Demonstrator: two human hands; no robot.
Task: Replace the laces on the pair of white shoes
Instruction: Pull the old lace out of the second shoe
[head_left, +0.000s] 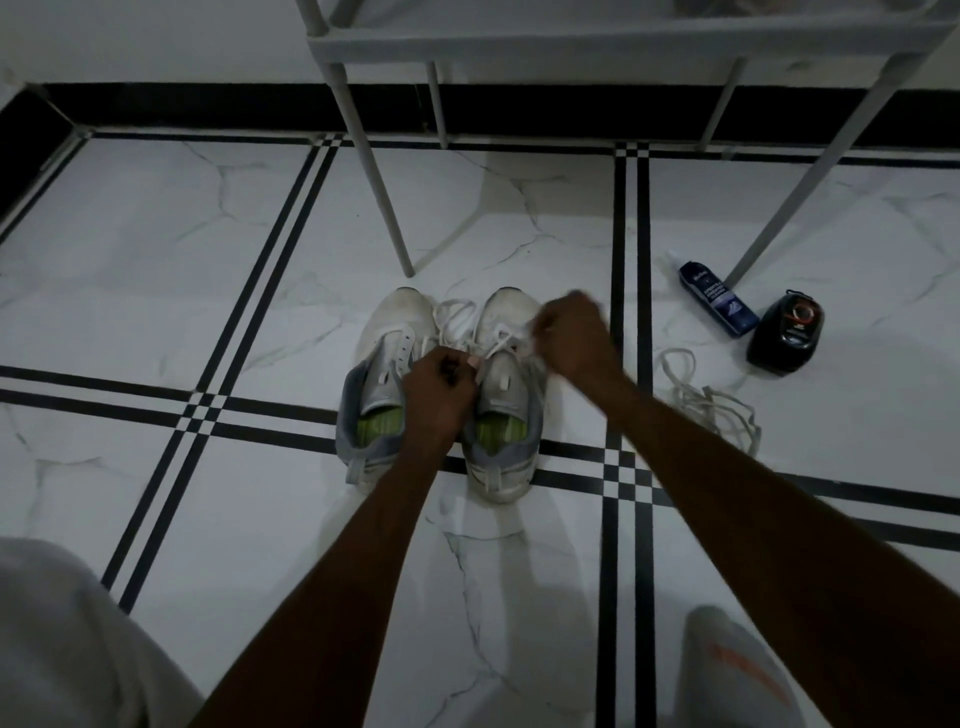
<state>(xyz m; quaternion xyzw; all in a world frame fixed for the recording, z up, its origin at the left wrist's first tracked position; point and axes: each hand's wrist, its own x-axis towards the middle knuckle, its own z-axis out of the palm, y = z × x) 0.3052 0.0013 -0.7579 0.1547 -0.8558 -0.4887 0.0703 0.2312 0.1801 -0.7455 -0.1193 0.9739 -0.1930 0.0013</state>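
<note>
Two white shoes stand side by side on the tiled floor, toes pointing away from me. The left shoe (387, 358) has empty eyelets. A white lace (457, 322) is threaded loosely through the right shoe (506, 415) and loops over both toes. My left hand (439, 387) sits between the shoes and pinches the lace at the right shoe's tongue. Blurred, my right hand (571, 335) grips the lace at that shoe's right side. A loose pile of white laces (706, 400) lies on the floor to the right.
A dark blue spray bottle (711, 299) lies on the floor at the right, and a black shoe-polish container (787, 338) stands next to it. White rack legs (382, 187) stand just beyond the shoes. My knees fill the lower corners.
</note>
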